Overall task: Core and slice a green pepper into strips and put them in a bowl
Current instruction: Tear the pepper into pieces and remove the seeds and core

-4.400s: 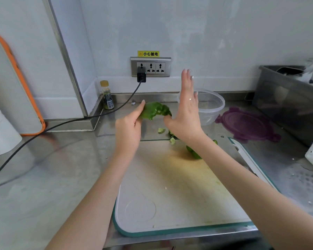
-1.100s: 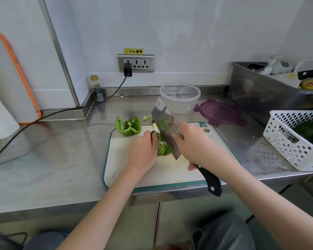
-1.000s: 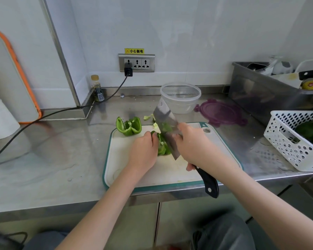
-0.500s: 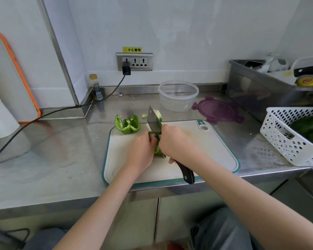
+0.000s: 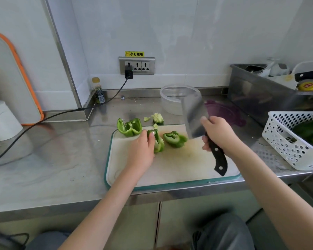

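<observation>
Cleaver (image 5: pixel 193 116), broad steel blade blurred, black riveted handle clamped in right hand (image 5: pixel 219 133) fingers. Left hand (image 5: pixel 143 150) fingers curl around a glossy green pepper piece (image 5: pixel 158 141) on the white, teal-rimmed cutting board (image 5: pixel 179 165); a ruffled piece (image 5: pixel 174 139) lies beside. Clear round plastic bowl (image 5: pixel 172 100) stands behind on the brushed steel tabletop (image 5: pixel 52 159).

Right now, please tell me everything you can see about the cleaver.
The cleaver has a broad rectangular blade of grey metal, motion-blurred, and a black riveted handle. The right hand grips the handle near the blade, holding it raised and tilted above the cutting board, blade pointing away toward the clear plastic bowl. It touches no pepper piece.
</observation>
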`<state>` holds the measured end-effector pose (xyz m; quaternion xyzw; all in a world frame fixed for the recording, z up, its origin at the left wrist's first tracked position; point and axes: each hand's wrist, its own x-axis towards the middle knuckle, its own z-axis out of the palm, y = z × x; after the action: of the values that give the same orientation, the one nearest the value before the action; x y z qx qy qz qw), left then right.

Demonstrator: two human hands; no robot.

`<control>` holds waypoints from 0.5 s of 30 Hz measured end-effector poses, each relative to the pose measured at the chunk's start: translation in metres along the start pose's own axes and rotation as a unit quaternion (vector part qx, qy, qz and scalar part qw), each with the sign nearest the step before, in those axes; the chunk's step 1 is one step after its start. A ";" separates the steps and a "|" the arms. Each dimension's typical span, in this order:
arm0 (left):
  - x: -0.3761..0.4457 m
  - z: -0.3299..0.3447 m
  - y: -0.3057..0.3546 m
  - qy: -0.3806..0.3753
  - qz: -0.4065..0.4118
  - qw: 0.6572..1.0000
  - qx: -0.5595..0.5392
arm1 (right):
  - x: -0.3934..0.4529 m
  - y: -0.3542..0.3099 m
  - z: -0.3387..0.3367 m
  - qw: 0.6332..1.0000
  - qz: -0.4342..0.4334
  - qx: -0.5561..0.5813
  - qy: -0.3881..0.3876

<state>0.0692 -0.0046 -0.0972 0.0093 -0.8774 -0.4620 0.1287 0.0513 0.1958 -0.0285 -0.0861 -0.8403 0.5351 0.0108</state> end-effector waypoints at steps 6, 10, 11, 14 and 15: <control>-0.001 -0.001 0.004 -0.003 0.006 0.997 -0.082 | 0.008 0.041 0.002 0.978 0.008 -0.208 0.011; -0.002 -0.002 0.005 -0.001 0.007 0.990 -0.138 | 0.013 0.043 0.013 0.934 -0.069 -0.340 0.089; -0.003 -0.003 0.006 0.005 0.007 0.989 -0.148 | 0.015 0.044 0.015 0.929 -0.069 -0.352 0.090; -0.003 -0.004 0.008 0.027 0.007 0.987 -0.159 | 0.018 0.047 0.018 0.917 -0.041 -0.390 0.064; -0.003 -0.005 0.008 0.033 0.008 0.987 -0.160 | 0.017 0.046 0.017 0.915 -0.045 -0.393 0.077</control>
<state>0.0745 -0.0032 -0.0885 -0.0033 -0.7874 -0.5948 0.1617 0.0387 0.2017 -0.0787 -0.0865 -0.9824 0.1526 0.0643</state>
